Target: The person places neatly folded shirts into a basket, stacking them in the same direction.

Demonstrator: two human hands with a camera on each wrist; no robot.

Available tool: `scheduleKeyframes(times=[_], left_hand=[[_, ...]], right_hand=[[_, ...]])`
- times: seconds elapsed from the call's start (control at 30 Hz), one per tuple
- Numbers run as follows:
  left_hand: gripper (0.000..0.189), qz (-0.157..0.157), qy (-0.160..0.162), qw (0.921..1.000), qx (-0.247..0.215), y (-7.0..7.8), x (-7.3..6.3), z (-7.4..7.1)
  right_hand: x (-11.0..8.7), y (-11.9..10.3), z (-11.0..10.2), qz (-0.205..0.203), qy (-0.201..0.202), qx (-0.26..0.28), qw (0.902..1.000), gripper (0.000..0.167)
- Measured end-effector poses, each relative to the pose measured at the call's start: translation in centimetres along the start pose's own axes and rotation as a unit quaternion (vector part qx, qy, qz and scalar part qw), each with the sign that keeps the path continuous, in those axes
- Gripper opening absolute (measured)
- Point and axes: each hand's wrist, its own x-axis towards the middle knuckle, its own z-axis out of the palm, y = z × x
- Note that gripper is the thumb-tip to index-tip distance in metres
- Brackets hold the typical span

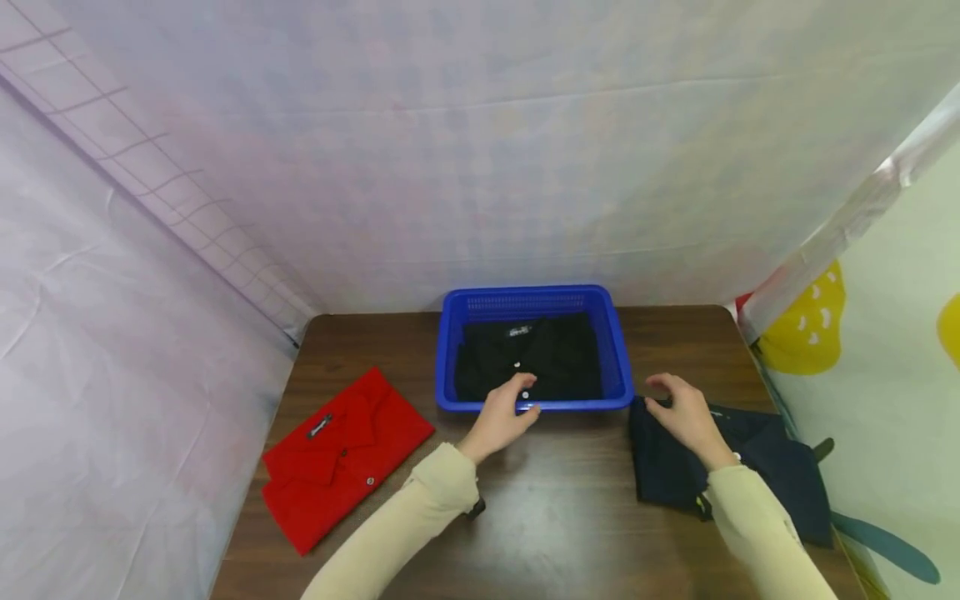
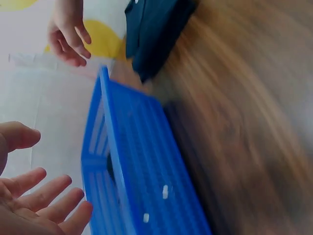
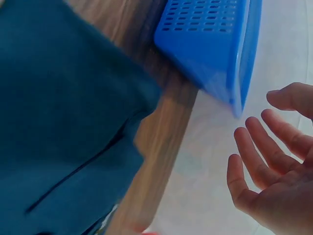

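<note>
A folded black shirt (image 1: 555, 354) lies inside the blue plastic basket (image 1: 535, 406) at the back of the table. My left hand (image 1: 502, 421) is by the basket's front rim, fingers loosely spread and holding nothing; the left wrist view shows its fingers (image 2: 54, 196) beside the rim. Over the near-left part of a folded navy shirt (image 1: 780, 471) hovers my right hand (image 1: 690, 417), just right of the basket. Its relaxed fingers (image 3: 266, 152) are empty in the right wrist view. On the table's left side a folded red polo shirt (image 1: 352, 458) lies at a slant, collar and buttons facing up.
The brown wooden table (image 1: 555, 517) carries everything, with its back edge close to a pale hanging cloth (image 1: 525, 167). A small black object (image 1: 477, 508) shows beside the left sleeve. Yellow printed shapes (image 1: 806, 325) mark the cloth on the right.
</note>
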Motion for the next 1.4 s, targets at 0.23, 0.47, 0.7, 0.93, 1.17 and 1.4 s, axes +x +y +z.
scheduleKeyframes(times=[0.23, 0.47, 0.7, 0.93, 1.17, 1.4], left_hand=[[0.039, -0.026, -0.041, 0.9976, -0.05, 1.8, -1.5, 4.4], [0.037, -0.164, -0.094, 0.9656, -0.178, 2.8, -2.9, 10.3], [0.038, -0.289, -0.103, 0.9237, -0.229, 4.2, -3.3, 13.9], [0.039, -0.358, -0.094, 0.8419, -0.393, 5.1, -3.0, 16.0], [0.066, -0.394, -0.105, 0.7357, -0.541, 5.6, -3.2, 17.7], [0.072, -0.401, -0.109, 0.7233, -0.551, 5.1, -4.0, 17.9]], right_hand=[[-3.8, 1.7, -1.4, 0.079, 0.009, -0.008, 0.9968, 0.031], [-8.0, 3.9, -3.2, 0.163, 0.019, -0.019, 0.9863, 0.034], [-11.2, 6.4, -5.8, 0.284, 0.063, -0.052, 0.9553, 0.047], [-13.2, 9.2, -7.8, 0.42, 0.009, -0.043, 0.9065, 0.069], [-14.2, 11.6, -7.9, 0.473, -0.013, 0.028, 0.8804, 0.08], [-14.5, 12.8, -8.1, 0.487, -0.046, 0.068, 0.8697, 0.084]])
